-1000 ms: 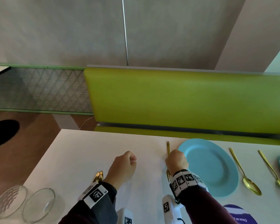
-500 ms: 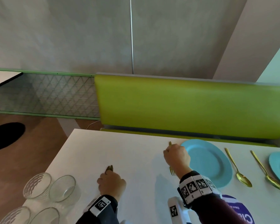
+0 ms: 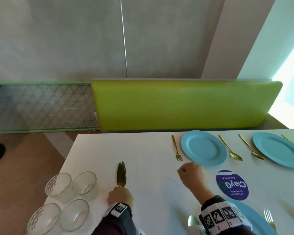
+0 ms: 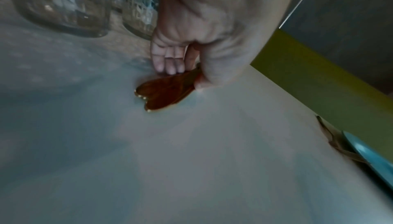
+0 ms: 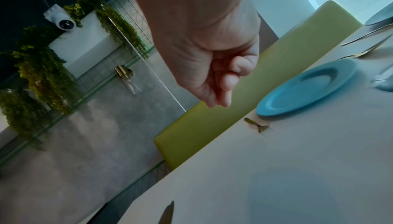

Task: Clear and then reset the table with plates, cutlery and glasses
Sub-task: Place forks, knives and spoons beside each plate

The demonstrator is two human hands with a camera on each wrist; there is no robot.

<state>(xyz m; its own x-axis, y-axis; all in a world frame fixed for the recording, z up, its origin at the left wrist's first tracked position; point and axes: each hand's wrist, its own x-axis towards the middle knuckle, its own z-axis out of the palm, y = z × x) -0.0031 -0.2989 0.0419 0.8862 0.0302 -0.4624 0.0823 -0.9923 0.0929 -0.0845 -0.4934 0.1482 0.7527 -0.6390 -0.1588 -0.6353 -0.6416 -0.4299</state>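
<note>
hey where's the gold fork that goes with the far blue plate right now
In the head view the fork lies flat on the white table, just left of the blue plate, prongs toward the empty right hand.

Smooth, matt white surface (image 3: 143, 167), taking only a soft sheen from the window light. The knives (image 3: 121, 174) gripped by the left hand (image 3: 120, 195) are polished gold-tone metal, mirror-bright at the blades. Same gold metal on the fork (image 3: 176, 148) at the far side, glossy. The blue plate (image 3: 203, 150) beside it looks smooth with a satin finish; plastic or glazed, can't tell. Near left, four clear glasses (image 3: 71, 184), shiny, two of them with a dimpled, textured wall. A glossy purple printed sticker (image 3: 232, 184) lies flat on the surface. Behind, a green padded backrest (image 3: 185, 106), smooth like vinyl, and a wood-look floor (image 3: 24, 167).
</note>
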